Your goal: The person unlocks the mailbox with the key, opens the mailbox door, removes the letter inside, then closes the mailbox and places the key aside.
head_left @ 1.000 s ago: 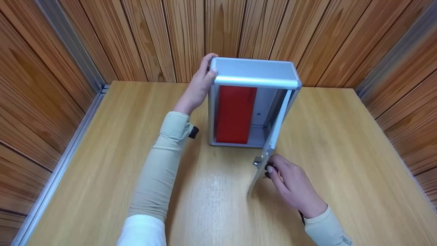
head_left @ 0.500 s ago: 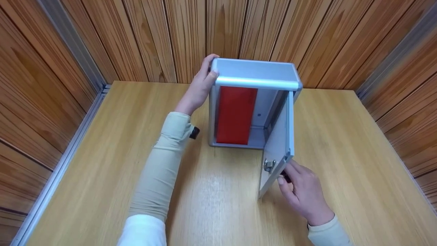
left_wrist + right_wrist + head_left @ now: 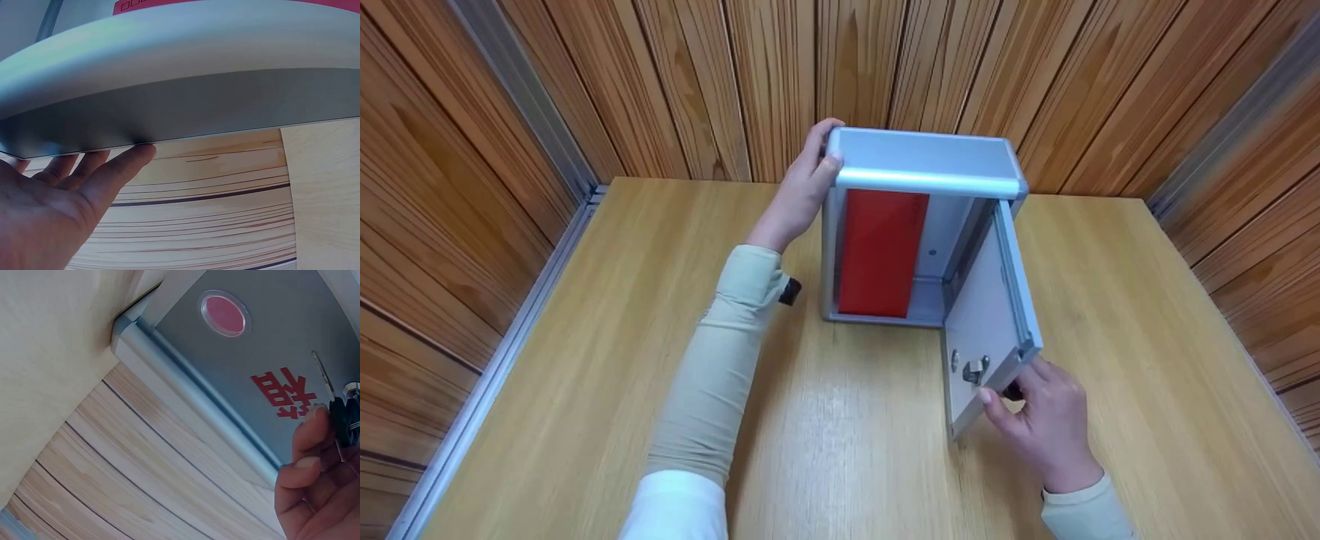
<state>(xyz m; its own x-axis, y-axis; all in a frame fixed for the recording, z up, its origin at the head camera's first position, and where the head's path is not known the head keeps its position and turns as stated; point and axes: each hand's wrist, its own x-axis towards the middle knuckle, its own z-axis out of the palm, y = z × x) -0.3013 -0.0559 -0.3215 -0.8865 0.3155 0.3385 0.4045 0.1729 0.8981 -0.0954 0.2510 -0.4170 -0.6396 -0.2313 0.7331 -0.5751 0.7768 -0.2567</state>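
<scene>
A silver metal box [image 3: 924,154] stands upright with its hinged door [image 3: 984,315] swung out to the right. Inside at the left is a flat red piece [image 3: 883,255], its kind not clear. My left hand [image 3: 799,191] grips the box's upper left corner, thumb at the front and fingers along the side. At the door's free edge, my right hand [image 3: 1054,427] holds a black-headed key [image 3: 339,419] at the lock; a second key blade [image 3: 323,374] sticks out beside it. The lock's metal catch [image 3: 975,370] shows on the inner face.
Under the box lies a light wooden table [image 3: 810,420]. Wood-plank walls [image 3: 847,67] rise behind and at both sides, with a metal rail [image 3: 510,345] along the left edge. The door's outer face bears red lettering [image 3: 287,391] and a round pink window [image 3: 225,315].
The door has swung further out to the right, with my right hand following it at the keys. My left hand has kept its hold on the box corner.
</scene>
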